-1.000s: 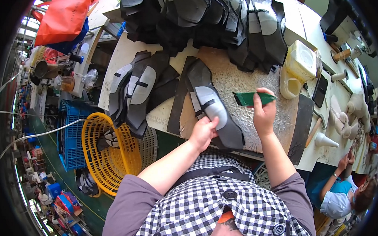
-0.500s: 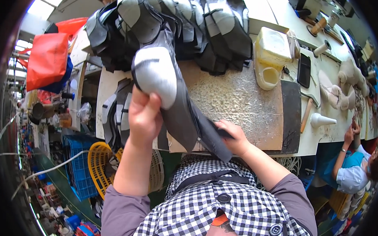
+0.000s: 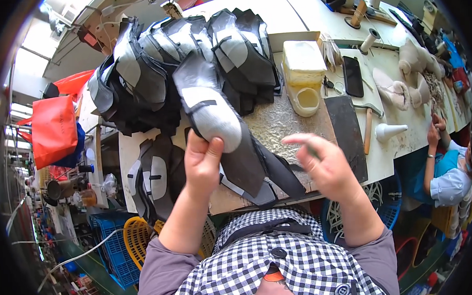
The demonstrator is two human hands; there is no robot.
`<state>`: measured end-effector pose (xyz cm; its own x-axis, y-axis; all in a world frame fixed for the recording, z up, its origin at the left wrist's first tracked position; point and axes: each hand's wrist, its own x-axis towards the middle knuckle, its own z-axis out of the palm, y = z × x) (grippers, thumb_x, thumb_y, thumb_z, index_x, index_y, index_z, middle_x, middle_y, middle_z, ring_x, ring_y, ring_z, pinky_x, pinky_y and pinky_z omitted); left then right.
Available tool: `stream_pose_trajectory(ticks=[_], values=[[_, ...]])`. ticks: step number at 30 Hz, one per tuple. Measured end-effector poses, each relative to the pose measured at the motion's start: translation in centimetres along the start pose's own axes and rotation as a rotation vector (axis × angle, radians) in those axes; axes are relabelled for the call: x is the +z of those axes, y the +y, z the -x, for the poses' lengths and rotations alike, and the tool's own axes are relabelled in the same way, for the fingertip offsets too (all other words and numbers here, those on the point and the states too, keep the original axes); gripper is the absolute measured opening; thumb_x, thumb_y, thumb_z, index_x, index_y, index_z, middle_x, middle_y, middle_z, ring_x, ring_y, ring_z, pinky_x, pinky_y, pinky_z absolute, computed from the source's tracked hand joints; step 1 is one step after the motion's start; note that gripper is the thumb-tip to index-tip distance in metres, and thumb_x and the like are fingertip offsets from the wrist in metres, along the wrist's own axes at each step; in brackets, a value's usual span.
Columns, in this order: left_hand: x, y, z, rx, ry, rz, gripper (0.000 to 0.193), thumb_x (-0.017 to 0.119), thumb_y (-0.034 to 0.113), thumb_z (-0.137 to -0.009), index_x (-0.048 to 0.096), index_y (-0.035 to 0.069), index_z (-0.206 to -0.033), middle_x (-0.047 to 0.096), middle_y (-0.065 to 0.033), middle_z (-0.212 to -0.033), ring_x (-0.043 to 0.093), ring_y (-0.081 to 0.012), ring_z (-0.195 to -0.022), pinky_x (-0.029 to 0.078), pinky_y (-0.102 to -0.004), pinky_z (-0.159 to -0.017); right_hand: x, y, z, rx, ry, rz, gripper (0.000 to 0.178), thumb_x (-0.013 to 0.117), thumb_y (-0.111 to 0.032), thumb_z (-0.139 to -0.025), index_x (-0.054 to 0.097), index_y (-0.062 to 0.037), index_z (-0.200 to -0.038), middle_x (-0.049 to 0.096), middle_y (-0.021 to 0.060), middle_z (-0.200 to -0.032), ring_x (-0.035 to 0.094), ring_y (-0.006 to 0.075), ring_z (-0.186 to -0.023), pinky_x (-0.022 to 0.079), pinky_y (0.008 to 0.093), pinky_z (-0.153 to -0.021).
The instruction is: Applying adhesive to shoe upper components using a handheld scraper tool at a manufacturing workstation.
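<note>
One shoe upper (image 3: 214, 122), dark grey with a white toe panel, gripped at its lower edge by the left hand (image 3: 202, 161) and raised above the workbench (image 3: 282, 125), tilted with its tail trailing down toward the bench's near edge. Right hand (image 3: 325, 165) apart from the upper, fingers loosely curled, thumb and forefinger pinched on a thin green item barely visible; exact grip not discernible. Behind the raised piece, one overlapping stack of similar uppers (image 3: 181, 56), too many to count, partly hidden by the held one. Two or three further uppers (image 3: 154, 176) flat on the bench at left. One pale plastic jug (image 3: 303, 75), one black phone (image 3: 353, 76), one hammer (image 3: 368, 124), one white cone (image 3: 391, 131) and two thread spools (image 3: 364, 26) at right. One orange bag (image 3: 53, 130) far left, one yellow basket (image 3: 138, 237) below the bench. One other person (image 3: 447, 171) at the right edge.
</note>
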<state>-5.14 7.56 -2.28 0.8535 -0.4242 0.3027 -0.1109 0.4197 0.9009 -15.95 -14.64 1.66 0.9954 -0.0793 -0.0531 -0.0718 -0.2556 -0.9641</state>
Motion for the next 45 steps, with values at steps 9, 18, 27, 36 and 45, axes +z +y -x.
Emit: stream_pose_trajectory(ticks=[9, 18, 27, 36, 45], values=[[2.8, 3.0, 0.7, 0.078, -0.283, 0.019, 0.035, 0.047, -0.004, -0.094, 0.045, -0.003, -0.128, 0.058, -0.0118, -0.12, 0.054, -0.0184, -0.112, 0.04, -0.0324, -0.098, 1.7, 6.2, 1.7, 0.233, -0.476, -0.823, 0.016, 0.075, -0.011, -0.079, 0.063, -0.0027, -0.086, 0.062, -0.003, -0.081, 0.055, 0.006, -0.074, 0.044, 0.0213, -0.068], [5.4, 2.9, -1.7, -0.015, -0.256, 0.223, 0.04, 0.047, 0.0, -0.095, 0.04, -0.001, -0.133, 0.056, -0.0115, -0.125, 0.052, -0.019, -0.116, 0.038, -0.0338, -0.1, 0.4, 5.4, 1.9, 0.111, -0.393, -0.92, 0.018, 0.077, -0.008, -0.076, 0.061, -0.0028, -0.081, 0.057, -0.0017, -0.078, 0.052, 0.0081, -0.074, 0.041, 0.024, -0.067], [0.1, 5.7, -4.1, -0.06, 0.183, -0.016, 0.04, 0.039, 0.022, -0.101, 0.041, 0.0, -0.134, 0.056, -0.0196, -0.123, 0.062, -0.0278, -0.103, 0.051, -0.0442, -0.092, 0.1, 11.3, 4.0, 0.192, -0.022, -0.84, 0.014, 0.068, -0.01, -0.083, 0.055, -0.0082, -0.086, 0.055, -0.0048, -0.077, 0.051, 0.0051, -0.065, 0.042, 0.0205, -0.06], [-0.3, 9.0, -12.7, 0.429, 0.286, -0.133, 0.034, 0.049, 0.017, -0.096, 0.045, 0.003, -0.127, 0.059, -0.0167, -0.115, 0.064, -0.0264, -0.098, 0.055, -0.039, -0.084, 0.2, 15.9, 8.9, 0.58, -0.046, -0.208, 0.018, 0.065, -0.01, -0.085, 0.063, -0.0035, -0.102, 0.064, 0.002, -0.088, 0.057, 0.0095, -0.081, 0.047, 0.0264, -0.075], [-3.6, -7.7, -12.9, -0.255, 0.305, -0.727, 0.048, 0.05, 0.036, -0.097, 0.042, 0.003, -0.13, 0.06, -0.0069, -0.1, 0.055, -0.0147, -0.088, 0.046, -0.0307, -0.079, -0.6, 15.2, 9.4, 0.58, -0.126, -0.058, 0.028, 0.068, -0.023, -0.082, 0.067, -0.0054, -0.104, 0.068, 0.0075, -0.089, 0.062, 0.0161, -0.084, 0.048, 0.0301, -0.077]])
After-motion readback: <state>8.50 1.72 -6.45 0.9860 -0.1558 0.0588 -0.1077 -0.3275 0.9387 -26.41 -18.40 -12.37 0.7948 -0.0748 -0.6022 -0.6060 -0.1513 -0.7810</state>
